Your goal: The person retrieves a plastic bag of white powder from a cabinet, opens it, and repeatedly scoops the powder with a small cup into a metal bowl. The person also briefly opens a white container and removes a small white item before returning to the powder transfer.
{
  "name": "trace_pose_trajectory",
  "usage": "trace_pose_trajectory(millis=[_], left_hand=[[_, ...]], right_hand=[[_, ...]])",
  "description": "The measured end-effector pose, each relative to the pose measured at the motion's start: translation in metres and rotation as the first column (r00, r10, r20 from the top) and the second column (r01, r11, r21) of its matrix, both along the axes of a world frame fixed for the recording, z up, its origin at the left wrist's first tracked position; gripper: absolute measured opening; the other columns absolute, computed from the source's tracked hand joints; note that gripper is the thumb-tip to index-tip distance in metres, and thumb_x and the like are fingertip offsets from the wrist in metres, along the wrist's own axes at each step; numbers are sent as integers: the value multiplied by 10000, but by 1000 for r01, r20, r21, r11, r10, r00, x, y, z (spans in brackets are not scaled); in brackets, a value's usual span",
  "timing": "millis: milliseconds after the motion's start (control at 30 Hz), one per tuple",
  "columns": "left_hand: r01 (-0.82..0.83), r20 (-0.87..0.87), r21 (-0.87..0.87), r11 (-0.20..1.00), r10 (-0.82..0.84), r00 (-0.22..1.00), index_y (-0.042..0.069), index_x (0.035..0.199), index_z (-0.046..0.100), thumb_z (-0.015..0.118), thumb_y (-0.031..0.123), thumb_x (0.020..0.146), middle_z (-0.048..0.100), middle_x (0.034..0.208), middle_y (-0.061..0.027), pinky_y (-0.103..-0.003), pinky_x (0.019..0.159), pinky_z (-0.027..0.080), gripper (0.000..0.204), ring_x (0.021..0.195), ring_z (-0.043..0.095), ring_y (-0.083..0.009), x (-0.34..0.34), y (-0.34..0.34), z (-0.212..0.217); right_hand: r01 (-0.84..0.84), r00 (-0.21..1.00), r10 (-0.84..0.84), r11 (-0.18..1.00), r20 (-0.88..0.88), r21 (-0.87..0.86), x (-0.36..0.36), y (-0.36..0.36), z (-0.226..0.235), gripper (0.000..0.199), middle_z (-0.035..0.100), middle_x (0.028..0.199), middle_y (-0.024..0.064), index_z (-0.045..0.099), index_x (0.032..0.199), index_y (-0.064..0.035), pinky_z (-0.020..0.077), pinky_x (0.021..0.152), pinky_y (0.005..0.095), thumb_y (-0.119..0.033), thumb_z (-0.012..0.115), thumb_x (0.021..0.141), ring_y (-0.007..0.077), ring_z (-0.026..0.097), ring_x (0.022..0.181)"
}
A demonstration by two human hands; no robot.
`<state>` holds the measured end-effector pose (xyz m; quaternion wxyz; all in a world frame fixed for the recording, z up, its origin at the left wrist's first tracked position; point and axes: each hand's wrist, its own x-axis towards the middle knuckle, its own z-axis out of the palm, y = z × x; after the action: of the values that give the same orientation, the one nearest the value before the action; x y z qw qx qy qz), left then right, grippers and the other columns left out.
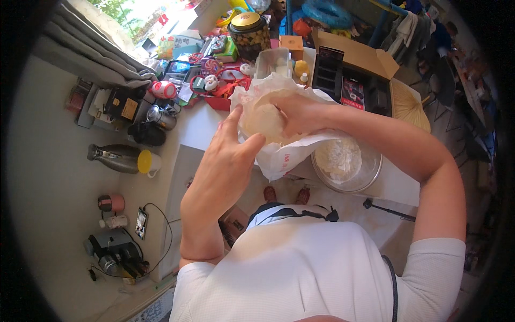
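Observation:
A white bag (274,160) with red print stands with its mouth gaping above the table edge. Inside it, my right hand (301,114) has its fingers curled against a pale, rounded, bowl-like thing (266,121); the bag's wall hides part of the grip. My left hand (228,147) rests against the bag's left side, fingers stretched and thumb spread apart. Right of the bag sits a clear glass bowl (374,177) with a heap of white powder (339,161) in it, partly beneath my right forearm.
Behind the bag are a clear plastic container (272,61), a gold-lidded jar (249,37) and an opened cardboard box (370,48). Red-corded trinkets (228,83) clutter the back left. A steel flask (115,157) and yellow-lidded cup (149,162) stand left. A thin black stand (391,209) lies lower right.

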<state>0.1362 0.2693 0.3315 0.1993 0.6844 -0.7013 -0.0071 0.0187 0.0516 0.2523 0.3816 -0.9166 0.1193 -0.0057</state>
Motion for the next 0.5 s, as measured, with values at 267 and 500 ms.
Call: trace_pose_trajectory(millis=[267,500], left_hand=[[-14,-25,25,1000,15,1000,91,1111,632,637,-11,886,457,1443,-315,-493,909,529,247,1168,585,-504,0,1,0],[12,-20,-24,1000,-12,1000,116,1151,636,638,-31,876,451,1450,-314,-492,954,513,312,1183,577,-502,2,0,-4]], right_hand=[[92,992,-75,981,-106,169,-13,7,33,591,701,1003,182,591,1176,30,536,793,382,-144,806,654,300,690,935],[120,992,-112,981,-60,154,-27,7,63,559,692,975,162,581,1195,31,539,775,382,-112,792,698,265,682,877]])
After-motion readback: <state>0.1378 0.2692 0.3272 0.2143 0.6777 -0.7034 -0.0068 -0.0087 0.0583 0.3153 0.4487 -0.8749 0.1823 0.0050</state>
